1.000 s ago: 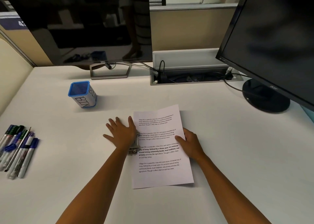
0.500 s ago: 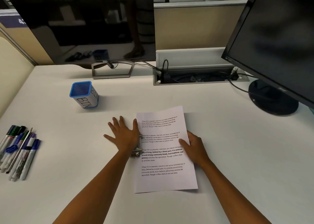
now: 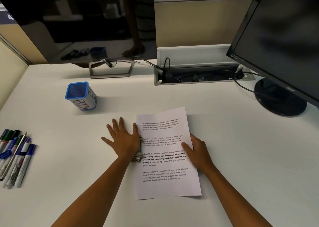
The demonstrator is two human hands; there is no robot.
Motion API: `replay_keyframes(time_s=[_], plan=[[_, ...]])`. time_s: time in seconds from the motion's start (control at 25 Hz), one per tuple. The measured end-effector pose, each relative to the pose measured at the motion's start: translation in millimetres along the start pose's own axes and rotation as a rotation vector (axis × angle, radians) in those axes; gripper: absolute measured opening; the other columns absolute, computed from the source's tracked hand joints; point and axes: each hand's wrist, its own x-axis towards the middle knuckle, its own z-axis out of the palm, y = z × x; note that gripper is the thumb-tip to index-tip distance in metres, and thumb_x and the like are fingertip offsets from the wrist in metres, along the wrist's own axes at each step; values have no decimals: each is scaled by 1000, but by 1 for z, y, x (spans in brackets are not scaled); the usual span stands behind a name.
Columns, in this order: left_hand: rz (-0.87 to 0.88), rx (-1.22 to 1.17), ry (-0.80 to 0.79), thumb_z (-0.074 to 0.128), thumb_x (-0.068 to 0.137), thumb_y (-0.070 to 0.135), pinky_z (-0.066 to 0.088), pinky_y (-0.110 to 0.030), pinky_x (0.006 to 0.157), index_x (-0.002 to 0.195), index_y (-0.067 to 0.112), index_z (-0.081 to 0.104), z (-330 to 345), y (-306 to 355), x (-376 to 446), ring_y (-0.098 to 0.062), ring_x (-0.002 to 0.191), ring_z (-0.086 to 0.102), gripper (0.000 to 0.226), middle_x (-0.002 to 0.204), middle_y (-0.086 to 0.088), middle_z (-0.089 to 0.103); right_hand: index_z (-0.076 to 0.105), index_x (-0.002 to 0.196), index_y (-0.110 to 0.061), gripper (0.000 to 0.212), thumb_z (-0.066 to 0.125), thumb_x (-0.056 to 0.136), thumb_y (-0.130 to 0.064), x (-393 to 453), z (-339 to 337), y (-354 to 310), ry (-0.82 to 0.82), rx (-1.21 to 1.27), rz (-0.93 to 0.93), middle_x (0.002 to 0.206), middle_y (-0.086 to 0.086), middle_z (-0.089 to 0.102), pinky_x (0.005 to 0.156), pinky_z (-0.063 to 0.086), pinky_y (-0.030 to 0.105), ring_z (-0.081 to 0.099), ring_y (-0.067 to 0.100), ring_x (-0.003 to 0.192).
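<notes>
The desk (image 3: 224, 140) bears a "Village life" sheet (image 3: 165, 187) and "BIN" cup (image 3: 81, 95).

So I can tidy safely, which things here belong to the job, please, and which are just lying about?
In use: white printed paper sheet; small metal piece beside it; left hand; right hand.
Lying about: blue mesh cup labelled BIN; bundle of marker pens.

You are sitting in an office cubicle: a Dell monitor (image 3: 77, 19) is standing at eleven o'clock, another monitor (image 3: 284, 37) at two, and a partition (image 3: 198, 23) is running behind the surface (image 3: 241, 149).
</notes>
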Motion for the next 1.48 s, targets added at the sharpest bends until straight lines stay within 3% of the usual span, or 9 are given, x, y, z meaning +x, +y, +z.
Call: replay_keyframes(time_s=[0.24,0.48,0.68,1.04,1.28,1.48], plan=[[7,-2,-4,30,95,63,-11,-62,117,155,27,22,-1,1,0,-21,153,-5,71,166,2,10,59,130,-14,33,56,97,-15,-3,0,-1,2,20,-23,117,-6,70,78,52,9,68,4,100],[29,66,-13,28,96,61,-13,-65,114,155,25,22,-10,5,1,-23,153,-6,70,166,0,9,60,127,-14,31,57,96,-15,-5,-1,-4,-2,17,-19,115,-7,70,75,53,10,68,-4,93],[89,151,29,26,98,59,-14,-63,114,156,22,24,-21,11,6,-23,153,-5,69,166,-3,13,64,123,-17,29,57,95,-13,-5,-5,-9,-31,19,-23,108,-8,73,69,55,14,71,2,88],[9,140,10,27,99,56,-11,-62,115,156,19,23,-34,-11,15,-25,153,-5,68,166,-5,13,64,123,-18,30,58,94,-15,-6,-9,-7,-56,50,1,113,-5,73,79,60,29,72,8,93],[-47,-1,-8,29,99,55,-6,-62,118,154,17,28,-35,-14,15,-24,153,-1,67,165,-5,18,64,123,-16,29,57,95,-12,-17,-18,2,-39,109,50,111,-3,73,72,58,21,72,8,90],[-20,-347,187,37,103,44,7,-57,118,134,14,54,-43,-8,13,-26,143,33,47,146,-9,49,63,121,-20,27,59,95,-12,-20,-35,11,35,297,115,114,4,72,87,59,46,72,21,97]])
